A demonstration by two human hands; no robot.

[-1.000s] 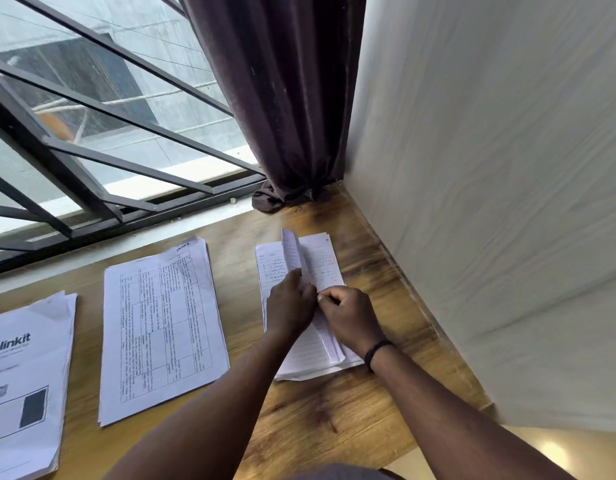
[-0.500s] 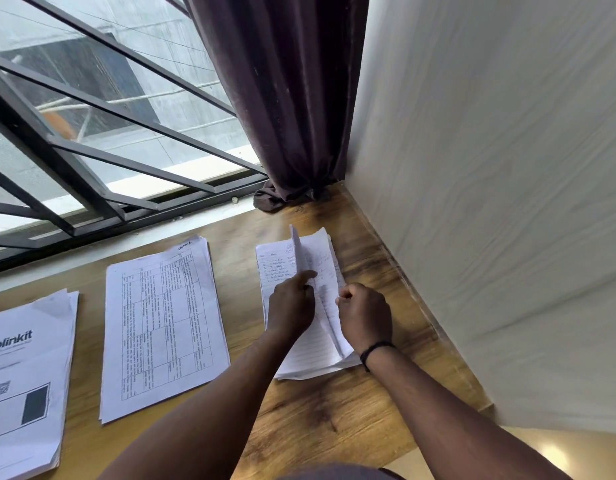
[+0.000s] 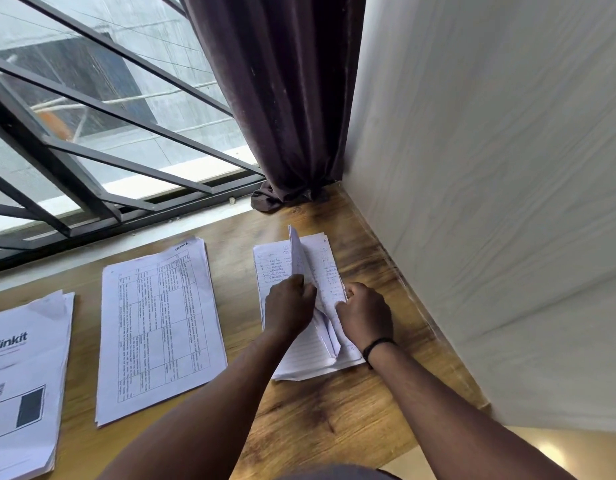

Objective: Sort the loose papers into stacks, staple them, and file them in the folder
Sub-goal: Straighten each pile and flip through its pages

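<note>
Both hands work on the handwritten stack [image 3: 308, 355], the rightmost of 3 paper stacks on the wooden desk [image 3: 334, 420], near the right wall [image 3: 490, 202]. Left hand [image 3: 288, 310] has fingers curled, pinching a raised sheet [image 3: 297, 252] that stands up on edge w/ its top pointing to the far side; the hand's heel sits over the lined pages below. Right hand [image 3: 365, 315] is also curled, fingertips tucked at the right edge of the turned pages approx. mid-stack, gripping them; exactly how many sheets it has can't be told. A black wristband [image 3: 377, 346] sits on the right wrist. Between the 2 hands a few pages are folded up into a loose ridge. Count: 3 stacks in a row, left to right: blinkit stack [image 3: 26, 368] w/ printed logo, QR code and dark rectangle, cut off by the left frame edge; table-form stack [image 3: 157, 327] in the middle, printed grid, edges slightly fanned; then the handwritten one. All 3 lie flat and apart from each other, wood showing between. Far side: 1 barred window [image 3: 92, 133] and 1 dark curtain [image 3: 282, 98] bunched on the desk in the far right corner.
</note>
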